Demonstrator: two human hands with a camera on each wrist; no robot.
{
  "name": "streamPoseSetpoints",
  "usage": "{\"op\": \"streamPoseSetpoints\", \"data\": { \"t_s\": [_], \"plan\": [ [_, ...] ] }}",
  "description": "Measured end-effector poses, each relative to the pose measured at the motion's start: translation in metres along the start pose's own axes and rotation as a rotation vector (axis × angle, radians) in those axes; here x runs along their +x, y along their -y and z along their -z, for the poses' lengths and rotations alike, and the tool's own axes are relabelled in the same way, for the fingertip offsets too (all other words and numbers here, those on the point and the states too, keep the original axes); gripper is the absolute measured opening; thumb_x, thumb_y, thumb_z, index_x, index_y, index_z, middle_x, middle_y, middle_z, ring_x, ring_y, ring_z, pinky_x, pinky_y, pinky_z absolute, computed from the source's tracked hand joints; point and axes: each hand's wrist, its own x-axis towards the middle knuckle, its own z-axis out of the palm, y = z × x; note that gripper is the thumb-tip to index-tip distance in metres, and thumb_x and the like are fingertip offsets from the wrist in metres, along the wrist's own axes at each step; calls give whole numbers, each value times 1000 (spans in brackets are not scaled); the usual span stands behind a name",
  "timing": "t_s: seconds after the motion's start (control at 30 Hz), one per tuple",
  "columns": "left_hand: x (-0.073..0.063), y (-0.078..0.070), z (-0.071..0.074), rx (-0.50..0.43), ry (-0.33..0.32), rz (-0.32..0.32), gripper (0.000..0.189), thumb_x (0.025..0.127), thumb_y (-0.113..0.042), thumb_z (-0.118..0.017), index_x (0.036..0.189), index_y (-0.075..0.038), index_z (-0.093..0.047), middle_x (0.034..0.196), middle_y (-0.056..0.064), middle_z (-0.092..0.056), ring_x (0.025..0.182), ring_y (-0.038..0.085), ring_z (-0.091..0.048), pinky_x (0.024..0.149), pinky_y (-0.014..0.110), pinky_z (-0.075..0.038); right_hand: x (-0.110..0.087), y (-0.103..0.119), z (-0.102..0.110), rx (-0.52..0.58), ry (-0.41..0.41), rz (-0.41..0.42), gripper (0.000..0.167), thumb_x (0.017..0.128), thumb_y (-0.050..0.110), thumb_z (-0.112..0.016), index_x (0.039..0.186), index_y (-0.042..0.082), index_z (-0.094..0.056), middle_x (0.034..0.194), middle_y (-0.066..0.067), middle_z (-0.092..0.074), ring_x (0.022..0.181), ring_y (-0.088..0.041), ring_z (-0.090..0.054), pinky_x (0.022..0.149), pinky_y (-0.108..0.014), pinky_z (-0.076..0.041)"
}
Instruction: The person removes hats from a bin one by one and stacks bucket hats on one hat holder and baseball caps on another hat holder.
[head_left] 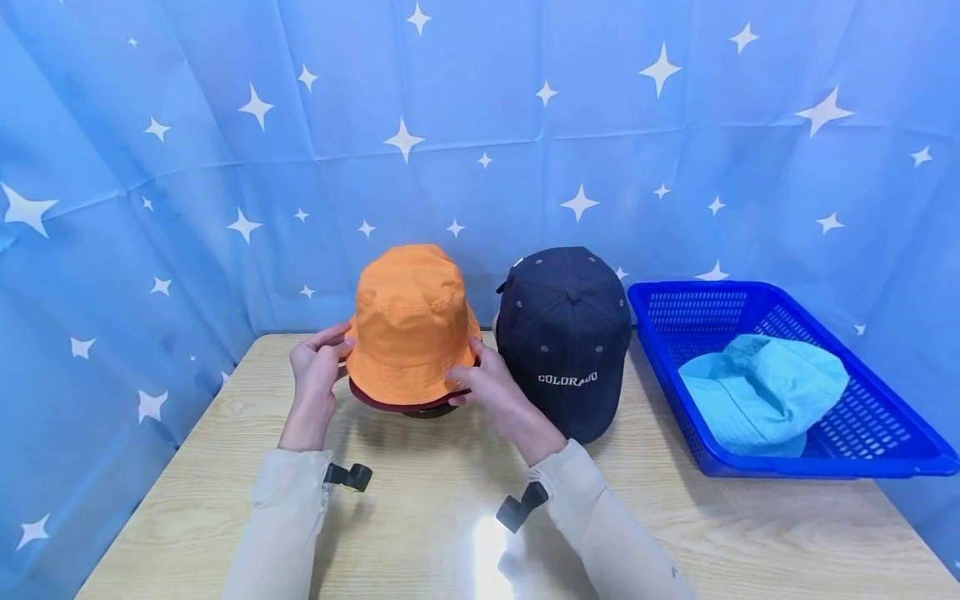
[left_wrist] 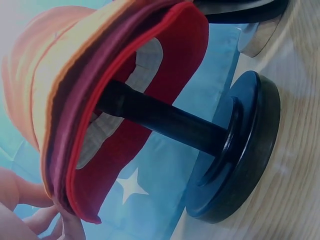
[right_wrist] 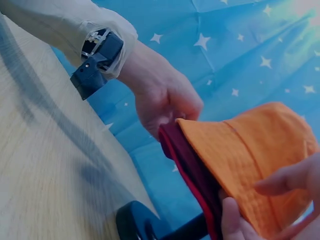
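Note:
An orange bucket hat [head_left: 411,325] sits over maroon and bright red brims [left_wrist: 145,100] on a black stand [left_wrist: 240,150] with a round base. At the hat's left side, my left hand [head_left: 315,367] pinches the brim edge. My right hand [head_left: 491,387] holds the brim on the right, its thumb on the orange cloth and its fingers under the edge, as the right wrist view shows. Whether the orange and maroon layers are one hat or separate hats, I cannot tell. From the head view the stand is mostly hidden beneath the brims.
Right beside the orange hat stands a navy baseball cap [head_left: 566,333] lettered COLORADO. Farther right, a blue plastic basket [head_left: 675,417] holds a light-blue bucket hat [head_left: 765,392]. All of it is on a wooden table [head_left: 420,517], with a blue star-patterned curtain [head_left: 480,100] behind.

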Motion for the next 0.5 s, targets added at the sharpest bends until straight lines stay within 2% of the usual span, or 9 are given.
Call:
{"op": "streamPoseSetpoints", "data": {
  "t_s": [0.13,0.3,0.4,0.43,0.5],
  "plan": [
    [-3,-1,1,-3,-38,-9,38,96,-7,-66,134,-4,-65,93,-9,-66,73,3,-67,64,18,-56,-4,5,3,-37,44,-5,88,97,8,-60,167,15,-8,153,-19,-47,85,-20,-68,65,-28,-61],
    [-5,-5,4,24,-99,-25,26,94,-15,-71,119,-9,-67,87,-12,-66,71,6,-66,62,21,-51,-19,21,6,-228,98,7,88,101,16,-61,167,27,-4,159,-21,-44,85,-36,-77,70,-43,-66],
    [-8,-10,5,-23,-112,-35,14,96,-21,-72,106,-14,-64,89,-10,-63,71,8,-65,61,18,-49,-35,35,8,-399,106,42,81,102,23,-63,166,29,-14,138,-25,-63,79,-34,-78,70,-43,-66],
    [-9,-12,4,-49,-110,-41,12,96,-22,-71,102,-16,-63,90,-9,-62,71,9,-64,60,17,-49,-41,40,9,-447,112,70,77,102,24,-64,165,26,-20,126,-25,-70,76,-31,-78,69,-41,-66],
    [-13,-17,2,-117,-96,-59,12,97,-23,-71,96,-17,-61,90,-7,-62,70,9,-63,58,16,-48,-51,49,13,-506,131,133,66,102,25,-64,160,19,-34,117,-24,-72,72,-25,-77,68,-37,-65]
  ]
}}
